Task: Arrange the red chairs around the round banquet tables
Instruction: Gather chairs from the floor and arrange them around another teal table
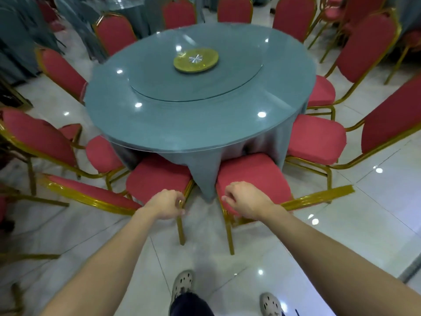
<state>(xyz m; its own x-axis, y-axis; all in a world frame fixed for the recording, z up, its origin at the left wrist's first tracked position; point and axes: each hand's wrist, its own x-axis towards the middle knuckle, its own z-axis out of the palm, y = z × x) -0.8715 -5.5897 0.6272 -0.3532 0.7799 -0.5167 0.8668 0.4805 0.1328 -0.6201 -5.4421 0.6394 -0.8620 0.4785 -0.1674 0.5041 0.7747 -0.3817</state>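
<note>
The left chair [157, 179], a red padded seat on a gold metal frame, stands at the near edge of the round banquet table [193, 124], its seat front touching the hanging teal cloth. The left hand [165, 206] grips the gold frame at the corner of the chair's back. Just beside it, the matching right chair [252, 172] is tucked in likewise. The right hand [247, 200] is curled at its back edge; whether it grips cannot be told. More red chairs [316, 137] ring the glass-topped table on glossy white floor tiles [364, 224].
</note>
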